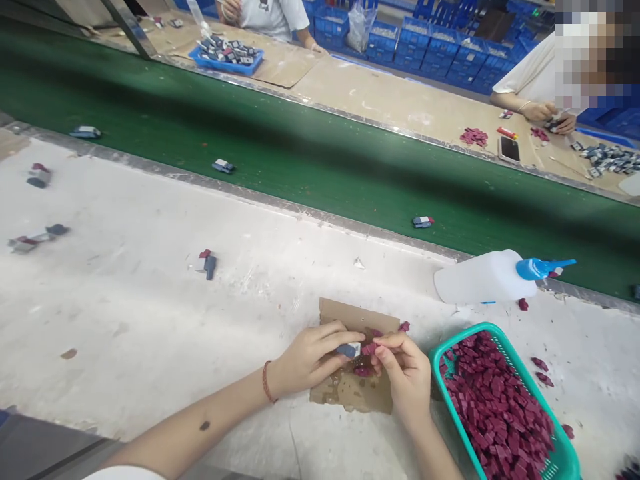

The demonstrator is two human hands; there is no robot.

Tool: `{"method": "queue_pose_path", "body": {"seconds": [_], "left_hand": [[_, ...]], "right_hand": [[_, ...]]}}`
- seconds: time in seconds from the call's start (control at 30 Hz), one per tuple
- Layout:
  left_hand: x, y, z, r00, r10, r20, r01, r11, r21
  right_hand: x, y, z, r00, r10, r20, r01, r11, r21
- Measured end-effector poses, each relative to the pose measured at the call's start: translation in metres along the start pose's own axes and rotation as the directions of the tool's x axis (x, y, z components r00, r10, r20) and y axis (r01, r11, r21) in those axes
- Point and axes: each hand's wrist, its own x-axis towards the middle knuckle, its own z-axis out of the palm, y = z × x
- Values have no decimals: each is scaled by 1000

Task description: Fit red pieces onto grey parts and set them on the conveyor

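Observation:
My left hand (313, 357) is closed on a small blue-grey and white plastic part (349, 350), held just above a piece of brown cardboard (350, 397). Pinched between the thumb and forefinger of my right hand (405, 373) is a small maroon plastic piece (370, 349), close to the white end of that part. Whether the two touch, I cannot tell. More maroon pieces (363, 371) lie on the stained cardboard under my hands. To the right stands a green basket (434, 363) heaped with maroon pieces (493, 400).
A white bottle with a blue nozzle (483, 277) lies behind the basket. Assembled parts (206, 264) rest on the white table (150, 320). A green conveyor belt (310, 160) carries several more. Across it, two people work near a blue tray (227, 63) and a phone (509, 149).

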Motion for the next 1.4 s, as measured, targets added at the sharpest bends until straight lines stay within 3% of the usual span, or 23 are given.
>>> {"method": "queue_pose_path", "body": {"seconds": [0.33,0.63,0.87,1.17,1.3,1.4], "left_hand": [[-1,0,2,997,68,-24,-63,986,151],[0,0,4,984,168,-58,-148,955,258],[-6,-4,5,990,137,19,-135,927,349],[-3,0,6,983,183,4,-174,926,336],[-3,1,6,966,246,-73,-211,925,317],[-1,5,3,978,92,-189,-56,981,184]], "right_hand": [[-3,1,8,992,-27,-127,13,994,-104],[-5,3,3,987,-154,-32,139,949,-284],[-5,0,2,957,-282,73,286,864,-414],[-8,-6,8,969,-230,86,245,881,-405],[-7,-21,-8,950,-268,163,312,863,-398],[-11,-30,-37,955,-297,-11,236,780,-579]]}}
